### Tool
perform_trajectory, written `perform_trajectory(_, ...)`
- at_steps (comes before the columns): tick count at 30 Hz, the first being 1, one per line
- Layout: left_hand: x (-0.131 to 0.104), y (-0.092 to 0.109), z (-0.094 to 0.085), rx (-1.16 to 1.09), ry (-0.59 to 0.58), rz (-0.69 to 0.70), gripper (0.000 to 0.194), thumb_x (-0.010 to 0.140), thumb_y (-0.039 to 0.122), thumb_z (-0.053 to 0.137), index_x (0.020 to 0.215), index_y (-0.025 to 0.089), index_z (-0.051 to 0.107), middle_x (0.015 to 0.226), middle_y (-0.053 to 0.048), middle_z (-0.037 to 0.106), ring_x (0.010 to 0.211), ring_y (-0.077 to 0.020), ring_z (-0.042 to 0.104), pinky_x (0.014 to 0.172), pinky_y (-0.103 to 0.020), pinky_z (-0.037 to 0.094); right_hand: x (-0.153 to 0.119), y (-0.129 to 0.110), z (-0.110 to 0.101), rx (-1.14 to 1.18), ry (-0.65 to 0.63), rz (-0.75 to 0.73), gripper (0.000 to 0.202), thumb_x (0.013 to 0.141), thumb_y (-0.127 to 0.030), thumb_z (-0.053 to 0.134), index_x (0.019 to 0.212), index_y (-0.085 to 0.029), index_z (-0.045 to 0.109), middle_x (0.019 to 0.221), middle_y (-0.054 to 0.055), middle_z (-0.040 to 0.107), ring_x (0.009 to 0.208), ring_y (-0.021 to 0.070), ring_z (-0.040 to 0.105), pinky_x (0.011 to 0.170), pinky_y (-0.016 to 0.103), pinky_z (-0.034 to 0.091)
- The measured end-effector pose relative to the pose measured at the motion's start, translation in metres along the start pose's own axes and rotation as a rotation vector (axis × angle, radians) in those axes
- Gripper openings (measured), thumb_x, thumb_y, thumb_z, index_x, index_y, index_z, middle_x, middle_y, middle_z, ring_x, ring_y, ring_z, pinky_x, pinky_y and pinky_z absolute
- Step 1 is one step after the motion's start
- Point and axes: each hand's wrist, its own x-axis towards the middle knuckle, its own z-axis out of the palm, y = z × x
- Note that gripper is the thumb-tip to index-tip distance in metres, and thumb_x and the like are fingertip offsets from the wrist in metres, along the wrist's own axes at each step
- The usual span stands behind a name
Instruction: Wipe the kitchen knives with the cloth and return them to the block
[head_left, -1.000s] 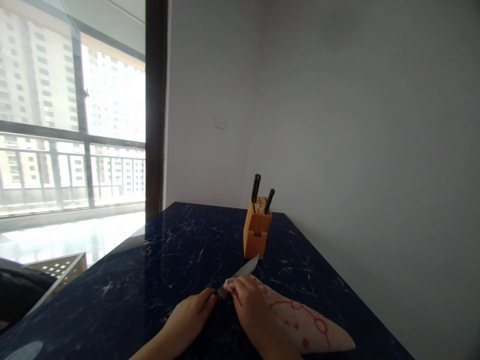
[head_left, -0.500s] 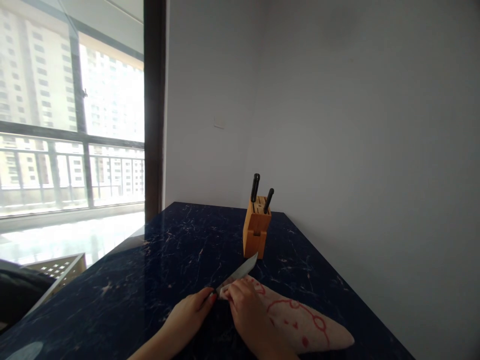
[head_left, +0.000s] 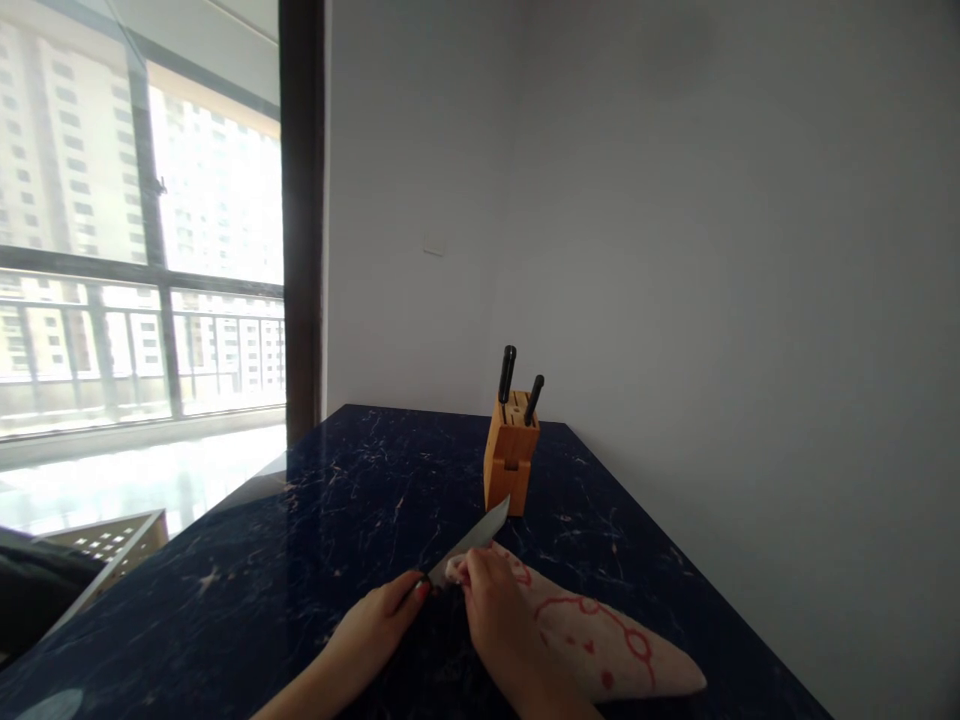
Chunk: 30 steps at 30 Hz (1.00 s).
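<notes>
A knife point(head_left: 472, 536) points away and to the right, its blade tip just in front of the wooden knife block point(head_left: 511, 455). Its dark handle end is in my left hand point(head_left: 379, 622), whose fingers are closed round it. My right hand point(head_left: 495, 610) pinches a bunched corner of a pinkish-white cloth point(head_left: 622, 650) with red markings, close beside the blade near the handle. The rest of the cloth spreads to the right on the table. Several black-handled knives stand in the block's slots.
The dark blue marbled table point(head_left: 375, 490) reaches back to the grey wall point(head_left: 712, 300). A bright window point(head_left: 217, 200) is at the left. Beyond the table's left edge is a light perforated chair or basket edge point(head_left: 112, 550) with dark fabric.
My right hand and the bunched cloth corner have shifted slightly up and right along the blade. The whole view has moved a little.
</notes>
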Motion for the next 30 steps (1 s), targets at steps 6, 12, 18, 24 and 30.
perform_trajectory(6,-0.001,0.001,0.000,0.021,-0.002,-0.011,0.035,0.086,0.043,0.031,0.087,0.024,0.060,0.081,0.000,0.067,0.076,-0.0159,0.061,0.067,-0.020,0.040,0.002,0.001,-0.004,-0.008,-0.011,0.025,0.024,0.076,0.001,0.040,0.079,-0.019,0.054,0.086,0.003,0.058,0.086,0.0165,0.052,0.078,0.027,0.038)
perform_trajectory(12,-0.001,0.004,-0.002,0.020,-0.003,0.003,0.036,0.087,0.041,0.030,0.090,0.023,0.060,0.083,0.000,0.068,0.078,-0.0155,0.061,0.069,-0.020,0.040,0.002,-0.001,-0.003,-0.008,0.024,-0.008,0.025,0.077,0.000,0.039,0.080,-0.019,0.056,0.086,0.003,0.058,0.085,0.0164,0.052,0.077,0.028,0.038)
perform_trajectory(18,-0.004,0.006,-0.001,0.090,0.000,0.002,0.034,0.088,0.040,0.029,0.087,0.023,0.059,0.081,-0.001,0.067,0.077,-0.0166,0.062,0.066,-0.021,0.040,0.003,0.000,-0.007,-0.027,0.025,-0.031,0.025,0.077,0.000,0.040,0.079,-0.019,0.056,0.083,0.003,0.058,0.082,0.0162,0.051,0.076,0.028,0.038)
perform_trajectory(24,-0.007,0.011,-0.001,0.171,-0.013,0.036,0.035,0.088,0.041,0.028,0.094,0.024,0.058,0.084,-0.002,0.068,0.080,-0.0182,0.063,0.067,-0.022,0.040,0.004,0.000,-0.004,-0.071,0.052,-0.022,0.023,0.079,-0.002,0.044,0.085,-0.019,0.057,0.084,0.002,0.058,0.082,0.0162,0.050,0.076,0.029,0.037)
perform_trajectory(30,-0.009,0.011,0.000,0.188,-0.006,0.054,0.036,0.089,0.040,0.027,0.097,0.023,0.057,0.084,-0.003,0.068,0.080,-0.0182,0.063,0.068,-0.022,0.040,0.005,0.003,-0.008,-0.072,0.079,-0.030,0.019,0.081,-0.005,0.043,0.081,-0.019,0.056,0.082,0.001,0.056,0.081,0.0150,0.051,0.074,0.027,0.037)
